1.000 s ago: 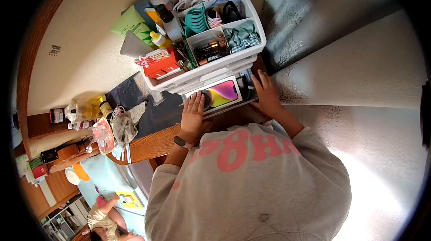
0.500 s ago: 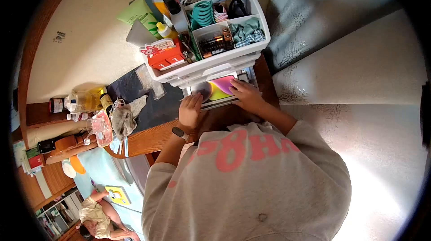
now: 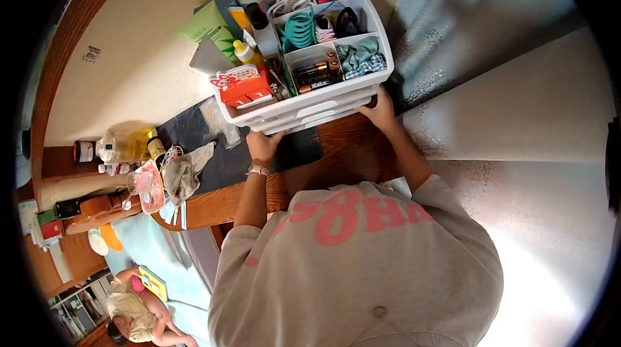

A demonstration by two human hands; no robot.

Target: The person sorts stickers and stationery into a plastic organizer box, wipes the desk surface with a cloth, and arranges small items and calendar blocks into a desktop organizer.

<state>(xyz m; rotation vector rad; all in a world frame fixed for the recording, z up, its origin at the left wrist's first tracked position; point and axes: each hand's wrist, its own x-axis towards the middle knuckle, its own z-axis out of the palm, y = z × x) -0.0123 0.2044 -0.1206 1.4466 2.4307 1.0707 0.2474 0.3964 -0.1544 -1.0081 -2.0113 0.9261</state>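
A white drawer organizer [image 3: 304,102] stands against the wall, its stacked drawers pushed in. At its front left lower corner my left hand [image 3: 264,146] is closed, with the thumb along the front and other fingers partly hidden. My right hand [image 3: 380,111] grips the front right corner, fingers around its side. The open top holds batteries [image 3: 317,76], a teal coiled cord [image 3: 297,31], scrunchies [image 3: 359,56], a red box [image 3: 247,91], a green tube [image 3: 212,29] and a yellow-capped bottle [image 3: 244,52].
A dark mat [image 3: 223,164] covers part of the wooden desk [image 3: 349,153]. Left of it lie a grey cloth [image 3: 183,174] and a pink container [image 3: 152,195], near an oil bottle [image 3: 123,146]. Another person [image 3: 132,305] sits at the lower left. A pale curtain [image 3: 504,101] hangs at right.
The open drawer with the colourful printed item has gone in and is now shut. My hands have moved from that item to the organizer's two front corners.
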